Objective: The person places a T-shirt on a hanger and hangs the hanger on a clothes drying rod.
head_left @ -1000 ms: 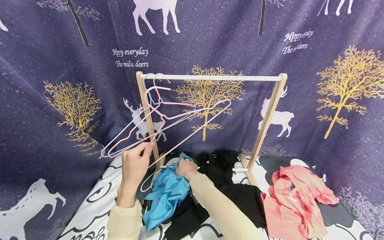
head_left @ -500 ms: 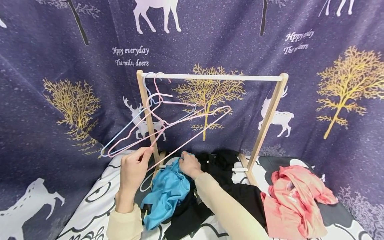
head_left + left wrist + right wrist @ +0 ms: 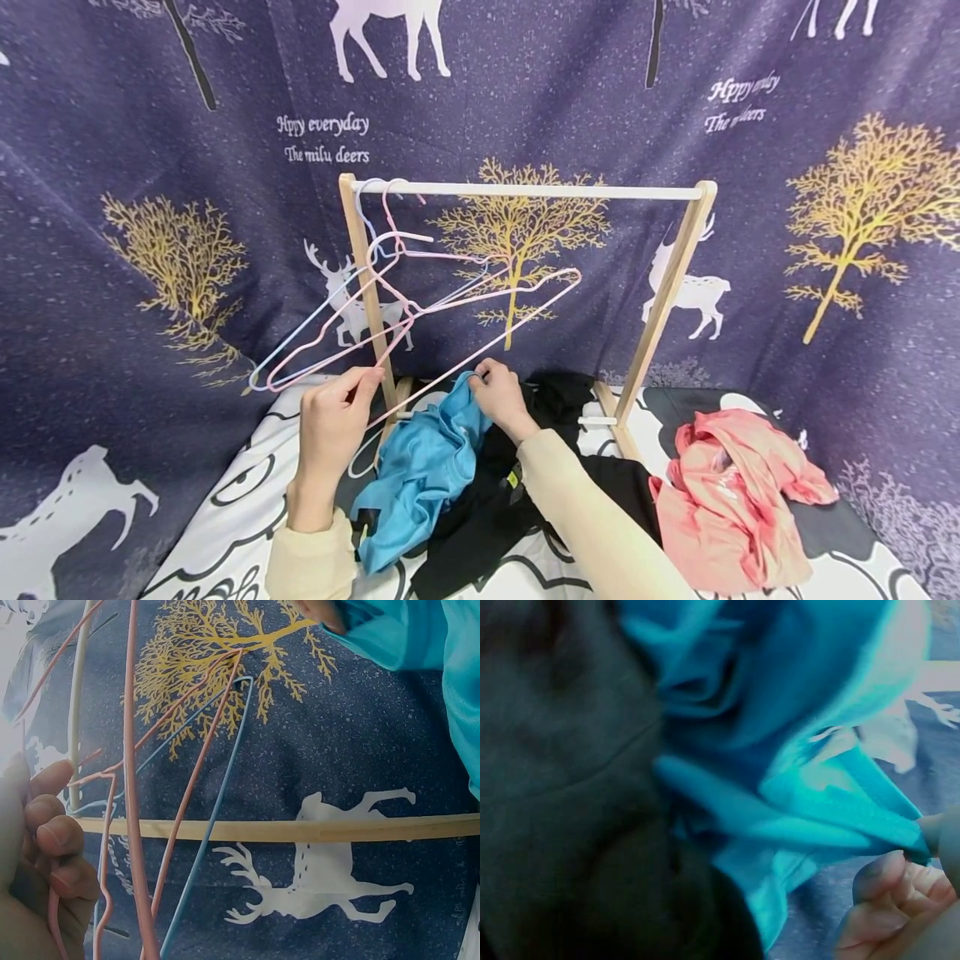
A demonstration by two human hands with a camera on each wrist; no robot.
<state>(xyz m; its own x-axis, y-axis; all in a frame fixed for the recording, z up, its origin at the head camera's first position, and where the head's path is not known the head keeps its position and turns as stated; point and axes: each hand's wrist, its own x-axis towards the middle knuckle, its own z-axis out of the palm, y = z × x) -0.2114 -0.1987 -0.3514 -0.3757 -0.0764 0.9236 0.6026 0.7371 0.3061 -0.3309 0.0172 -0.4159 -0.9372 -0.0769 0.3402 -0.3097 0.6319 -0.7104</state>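
Head view: the left hand grips a slim pink clothes hanger, long bar slanting up rightward; below it, the right hand pinches the upper end of a crumpled blue cloth garment.

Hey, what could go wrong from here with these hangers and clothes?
The pink hanger in the left hand overlaps the hanging hangers in the head view, so it might snag them. The right hand pinches the bunched blue garment by an edge, so it could slip. Black clothing lies against it and might get dragged along.
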